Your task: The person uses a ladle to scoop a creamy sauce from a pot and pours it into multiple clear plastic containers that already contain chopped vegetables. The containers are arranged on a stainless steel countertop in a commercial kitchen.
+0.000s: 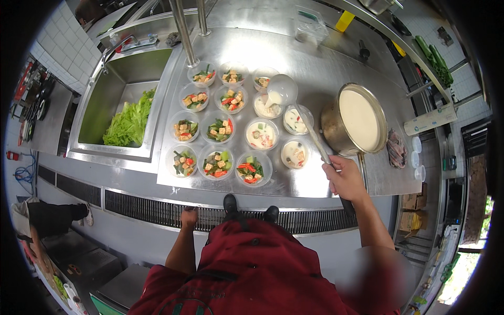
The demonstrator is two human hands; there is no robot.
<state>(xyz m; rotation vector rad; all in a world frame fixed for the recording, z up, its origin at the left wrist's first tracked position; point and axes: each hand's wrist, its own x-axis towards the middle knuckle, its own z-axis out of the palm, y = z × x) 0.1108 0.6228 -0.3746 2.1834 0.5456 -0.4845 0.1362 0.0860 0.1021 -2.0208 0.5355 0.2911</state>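
Observation:
My right hand (346, 178) is wrapped round the dark handle of a long metal ladle (310, 128). The tilted ladle bowl pours creamy white liquid into a clear plastic bowl (267, 106). Around it, three more bowls, such as the front one (294, 154), hold the same liquid over their filling. Several other bowls, among them one with red pepper strips (252, 169), contain browned cubes and green vegetables with no white liquid visible. To the right stands a metal pot (332, 126) full of the liquid. My left hand (189, 216) hangs below the table's front edge, fingers curled, holding nothing visible.
Leafy lettuce (130, 121) lies in a steel sink (86, 139) left of the steel table (220, 184). A clear container (310, 26) stands at the back. Right of the pot lie a crumpled cloth (397, 148) and small white lids (418, 157). Another person (50, 218) is at the lower left.

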